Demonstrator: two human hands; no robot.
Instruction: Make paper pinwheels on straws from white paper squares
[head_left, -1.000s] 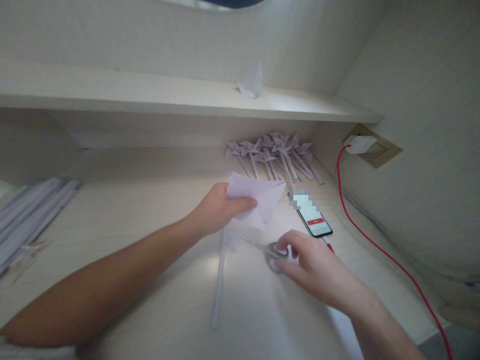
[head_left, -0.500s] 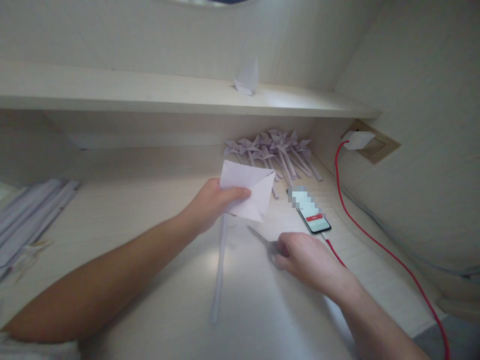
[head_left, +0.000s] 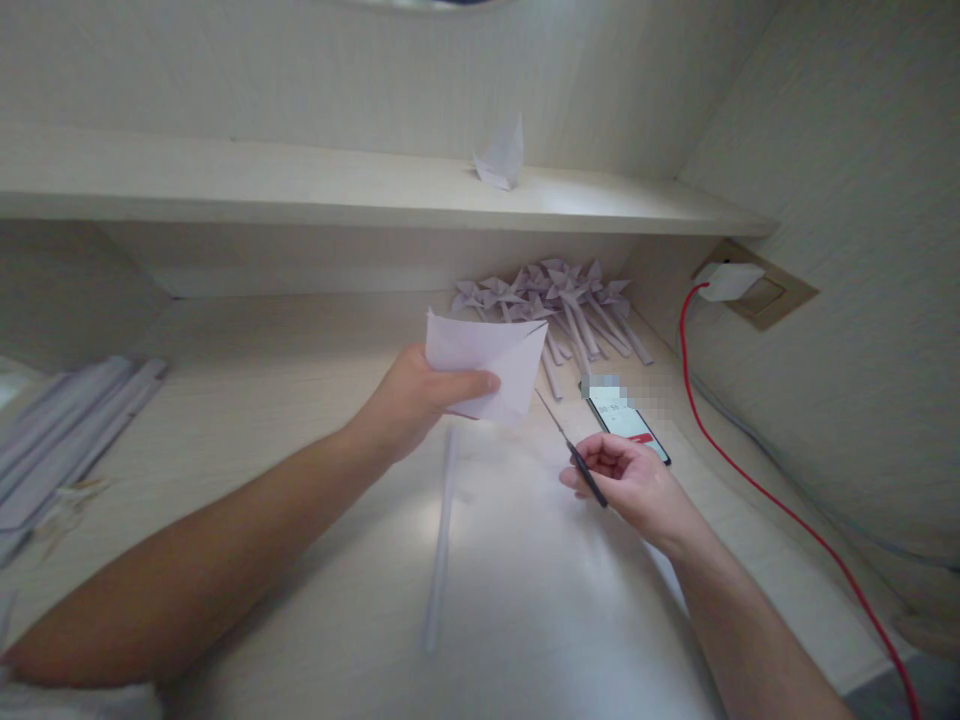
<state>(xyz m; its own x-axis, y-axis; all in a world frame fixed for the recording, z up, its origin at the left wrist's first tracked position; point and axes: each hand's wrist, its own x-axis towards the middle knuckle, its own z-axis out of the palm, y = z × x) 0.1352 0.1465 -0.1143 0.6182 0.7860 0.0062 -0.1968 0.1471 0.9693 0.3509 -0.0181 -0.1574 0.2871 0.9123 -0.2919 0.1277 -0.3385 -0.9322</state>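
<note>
Both hands raised: left hand [head_left: 409,400] pinching folded paper [head_left: 491,365], right hand [head_left: 626,480] gripping scissors [head_left: 574,455].

Single head-worn view, facing forward and down, close over the desk [head_left: 247,400], shelf [head_left: 300,190] beyond

I see a pile of paper pinwheels [head_left: 551,300] at the desk's back, under the shelf [head_left: 300,190] w/ one folded paper piece [head_left: 501,158] on it. Phone [head_left: 626,418] lies screen-up — red cable [head_left: 742,480] runs to the wall charger [head_left: 727,281]. Paper strips [head_left: 67,420] stacked far left; single strip [head_left: 441,540] mid-desk.
</note>
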